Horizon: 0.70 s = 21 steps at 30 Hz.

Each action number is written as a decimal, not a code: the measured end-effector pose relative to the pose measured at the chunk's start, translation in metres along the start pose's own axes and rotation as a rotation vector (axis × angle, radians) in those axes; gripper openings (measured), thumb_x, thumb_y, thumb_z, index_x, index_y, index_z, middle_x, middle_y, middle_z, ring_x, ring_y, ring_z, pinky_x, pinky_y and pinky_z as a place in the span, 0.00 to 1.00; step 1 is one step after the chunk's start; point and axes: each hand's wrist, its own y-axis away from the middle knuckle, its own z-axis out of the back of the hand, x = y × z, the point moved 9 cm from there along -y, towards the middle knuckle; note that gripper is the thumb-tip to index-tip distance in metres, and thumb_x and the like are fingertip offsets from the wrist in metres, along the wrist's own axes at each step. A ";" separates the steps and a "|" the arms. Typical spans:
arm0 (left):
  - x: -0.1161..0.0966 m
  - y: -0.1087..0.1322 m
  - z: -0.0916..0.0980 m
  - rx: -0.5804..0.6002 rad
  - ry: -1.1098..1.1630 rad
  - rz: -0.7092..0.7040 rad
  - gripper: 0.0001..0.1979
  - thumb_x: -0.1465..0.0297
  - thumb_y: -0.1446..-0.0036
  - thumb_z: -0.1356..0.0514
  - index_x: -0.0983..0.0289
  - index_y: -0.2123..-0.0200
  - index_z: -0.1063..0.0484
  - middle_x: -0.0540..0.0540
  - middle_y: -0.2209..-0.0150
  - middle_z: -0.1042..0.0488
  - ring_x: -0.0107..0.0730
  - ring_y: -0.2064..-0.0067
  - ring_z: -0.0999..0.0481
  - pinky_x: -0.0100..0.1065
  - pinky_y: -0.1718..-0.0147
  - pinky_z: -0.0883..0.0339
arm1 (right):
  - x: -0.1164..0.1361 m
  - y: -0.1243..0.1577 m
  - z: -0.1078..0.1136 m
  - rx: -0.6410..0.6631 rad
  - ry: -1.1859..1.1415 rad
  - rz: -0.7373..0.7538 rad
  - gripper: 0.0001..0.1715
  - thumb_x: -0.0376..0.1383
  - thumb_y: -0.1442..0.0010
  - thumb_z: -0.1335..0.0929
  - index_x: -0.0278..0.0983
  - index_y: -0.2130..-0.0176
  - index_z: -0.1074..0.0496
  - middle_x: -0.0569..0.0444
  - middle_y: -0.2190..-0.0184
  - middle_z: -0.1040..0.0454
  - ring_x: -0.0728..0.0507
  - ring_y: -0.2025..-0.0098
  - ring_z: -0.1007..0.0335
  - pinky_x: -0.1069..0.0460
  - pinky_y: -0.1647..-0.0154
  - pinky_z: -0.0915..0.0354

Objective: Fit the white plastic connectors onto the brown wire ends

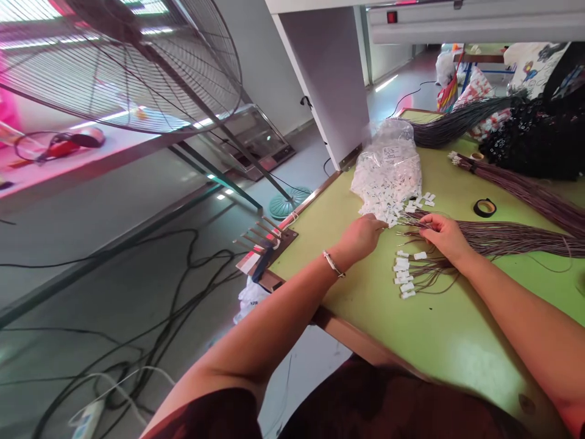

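Observation:
My left hand (361, 236) reaches into a heap of small white plastic connectors (388, 183) spilling from a clear bag on the green table (434, 329); its fingers are curled at the heap's near edge, and what they pinch is hidden. My right hand (443, 235) is closed on the ends of a bundle of thin brown wires (516, 238) that runs off to the right. Just below my hands lie several wires fitted with white connectors (404, 277), fanned out on the table.
A roll of black tape (484, 208) lies beyond the wires. More wire bundles (516, 183) and a dark bundle (457, 122) lie at the back right. A metal rack (265, 241) is fixed at the table's left corner. A large fan (137, 61) and floor cables (137, 341) are left.

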 end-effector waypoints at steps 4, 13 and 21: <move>0.003 -0.010 0.009 -0.028 0.423 0.184 0.05 0.73 0.49 0.42 0.66 0.68 0.27 0.52 0.76 0.28 0.27 0.75 0.30 0.30 0.74 0.34 | 0.001 -0.001 0.000 0.022 -0.164 -0.062 0.13 0.42 0.54 0.32 0.36 0.70 0.31 0.63 0.87 0.40 0.52 0.82 0.48 0.54 0.78 0.51; -0.023 -0.014 -0.032 0.051 1.113 0.345 0.05 0.77 0.51 0.40 0.69 0.68 0.27 0.48 0.84 0.31 0.19 0.84 0.36 0.24 0.84 0.41 | -0.001 0.000 0.000 0.024 -0.183 -0.165 0.08 0.36 0.57 0.33 0.36 0.81 0.38 0.65 0.87 0.45 0.55 0.83 0.56 0.55 0.79 0.59; -0.013 -0.017 -0.047 0.078 1.116 0.295 0.08 0.69 0.53 0.35 0.69 0.71 0.25 0.49 0.81 0.29 0.19 0.82 0.34 0.23 0.83 0.39 | 0.003 0.000 -0.002 0.080 -0.060 -0.107 0.15 0.41 0.48 0.35 0.37 0.81 0.37 0.61 0.89 0.39 0.52 0.82 0.48 0.54 0.78 0.52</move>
